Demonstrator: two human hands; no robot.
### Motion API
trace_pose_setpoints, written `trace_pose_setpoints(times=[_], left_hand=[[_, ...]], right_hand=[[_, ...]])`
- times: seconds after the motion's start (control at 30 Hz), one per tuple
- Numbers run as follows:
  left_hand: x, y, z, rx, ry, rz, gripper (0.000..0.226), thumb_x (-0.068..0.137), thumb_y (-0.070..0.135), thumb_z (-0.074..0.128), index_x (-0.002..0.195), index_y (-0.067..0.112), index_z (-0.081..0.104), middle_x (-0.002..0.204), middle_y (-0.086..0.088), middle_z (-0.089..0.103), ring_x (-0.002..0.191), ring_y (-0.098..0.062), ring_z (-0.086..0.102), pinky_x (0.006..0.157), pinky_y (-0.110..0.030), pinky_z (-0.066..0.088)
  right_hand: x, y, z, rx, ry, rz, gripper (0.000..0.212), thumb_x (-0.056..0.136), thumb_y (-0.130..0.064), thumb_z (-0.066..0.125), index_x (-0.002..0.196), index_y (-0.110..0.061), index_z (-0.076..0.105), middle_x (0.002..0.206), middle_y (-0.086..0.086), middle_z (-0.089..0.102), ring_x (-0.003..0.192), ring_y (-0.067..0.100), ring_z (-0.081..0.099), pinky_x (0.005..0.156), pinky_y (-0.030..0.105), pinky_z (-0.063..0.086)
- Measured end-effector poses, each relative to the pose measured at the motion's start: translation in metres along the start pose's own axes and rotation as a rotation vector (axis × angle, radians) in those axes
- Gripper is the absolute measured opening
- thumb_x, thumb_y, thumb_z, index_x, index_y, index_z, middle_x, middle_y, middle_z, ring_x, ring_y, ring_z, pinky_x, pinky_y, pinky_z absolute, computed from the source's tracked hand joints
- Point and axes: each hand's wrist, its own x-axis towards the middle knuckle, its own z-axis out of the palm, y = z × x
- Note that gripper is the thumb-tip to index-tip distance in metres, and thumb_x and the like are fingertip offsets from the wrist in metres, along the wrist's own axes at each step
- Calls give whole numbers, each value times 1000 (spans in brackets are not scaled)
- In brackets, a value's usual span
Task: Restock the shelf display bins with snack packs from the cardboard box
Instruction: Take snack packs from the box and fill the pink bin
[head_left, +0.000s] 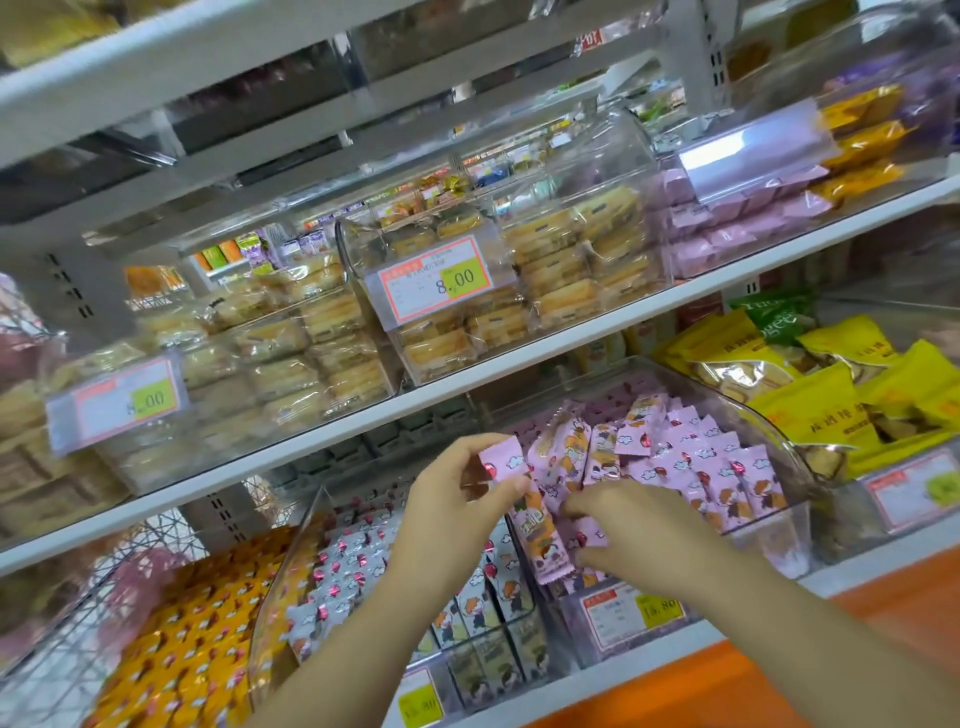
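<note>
At the lower shelf: both hands were working at the front of a clear bin of pink snack packs.
Left hand: the left hand (457, 488) pinched one pink pack (506, 460) between thumb and fingertips, holding it upright just above the bin's front edge.
Right hand: the right hand (628, 525) lay palm down over the front row, fingers curled around at least one more pink pack (589, 535); exactly how many it gripped could not be told.
Between the hands: a longer pink wrapper with an orange cartoon print (540, 535) hung tilted at the bin's front, touching both hands.
Bin being filled: the clear plastic bin (779, 447) already held many pink packs, most standing in rows, a few leaning loose near the front.
Cardboard box: not in view.
Neighbouring bins: to the left sat a bin of white packs with balloon prints (353, 571); further left lay orange packs (208, 613); to the right, yellow bags (810, 410).
Shelf above: clear bins of wrapped biscuit packs (561, 270) carried a price tag (436, 283).
Handling, as a judgement: the packs looked light, soft and crinkly, with slick film that could slip. The crimped ends seemed the safest place to pinch; squeezing the middle might crush the snack inside.
Placement, as a judgement: sliding each pack upright into a gap would likely keep the rows from toppling.
</note>
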Motion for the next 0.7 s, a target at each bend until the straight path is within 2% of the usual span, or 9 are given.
trace_pose_setpoints(times=[0.07, 0.17, 0.23, 0.27, 0.37, 0.47, 0.57, 0.63, 0.7], left_hand=[[1, -4, 4, 51, 14, 3, 28, 85, 24, 70, 100, 45, 59, 93, 18, 69, 93, -7, 63, 83, -26, 50], [0, -6, 8, 128, -4, 22, 26, 87, 22, 69, 94, 44, 57, 85, 27, 65, 86, 9, 57, 73, -9, 41], [0, -7, 9, 224, -31, 29, 23, 87, 26, 68, 100, 40, 56, 90, 30, 60, 88, 15, 53, 73, -2, 38], [1, -8, 10, 270, -39, 33, 23, 88, 28, 67, 107, 37, 57, 97, 29, 57, 91, 13, 51, 76, -1, 36], [3, -12, 15, 398, -87, 42, 31, 89, 29, 65, 119, 27, 58, 113, 19, 55, 106, 2, 49, 84, -6, 31], [3, -19, 22, 521, -161, 42, 31, 90, 31, 65, 120, 27, 59, 126, 13, 58, 116, -6, 51, 86, -12, 33], [4, -24, 27, 714, -145, 109, 30, 87, 40, 65, 117, 34, 61, 116, 15, 62, 120, -8, 41, 100, -23, 28], [6, -26, 29, 798, -151, 118, 31, 85, 45, 66, 114, 36, 62, 115, 18, 61, 122, -10, 36, 104, -28, 24], [4, -26, 33, 836, -197, 93, 33, 81, 48, 68, 111, 35, 64, 115, 17, 61, 125, -13, 31, 109, -33, 21]], right_hand=[[2, -3, 8, -92, -22, -3, 43, 89, -40, 61, 130, -30, 52, 117, -1, 62, 102, 24, 61, 70, 29, 41], [7, 2, 10, -107, -42, 29, 45, 87, -40, 64, 129, -29, 53, 120, 1, 63, 103, 25, 61, 77, 31, 46], [9, 7, 7, -78, -64, 63, 44, 86, -40, 66, 127, -30, 54, 119, 2, 64, 101, 25, 62, 79, 32, 47], [9, 9, 4, -72, -72, 72, 43, 86, -40, 67, 126, -31, 55, 118, 2, 64, 100, 24, 62, 78, 32, 47], [8, 10, 2, -72, -67, 68, 43, 85, -41, 67, 125, -31, 55, 117, 1, 64, 99, 22, 62, 77, 31, 46], [8, 9, 4, -90, -58, 66, 43, 85, -42, 67, 125, -30, 56, 118, 0, 63, 100, 21, 61, 75, 30, 44], [9, 12, 2, -45, -112, 62, 46, 85, -36, 69, 128, -29, 54, 126, 1, 59, 108, 22, 57, 85, 33, 47], [10, 15, -2, 6, -171, 60, 46, 86, -26, 69, 129, -28, 53, 131, 3, 55, 114, 23, 55, 92, 37, 48], [10, 17, -3, 24, -195, 56, 44, 86, -15, 65, 127, -29, 55, 130, 3, 55, 112, 22, 55, 92, 38, 49]])
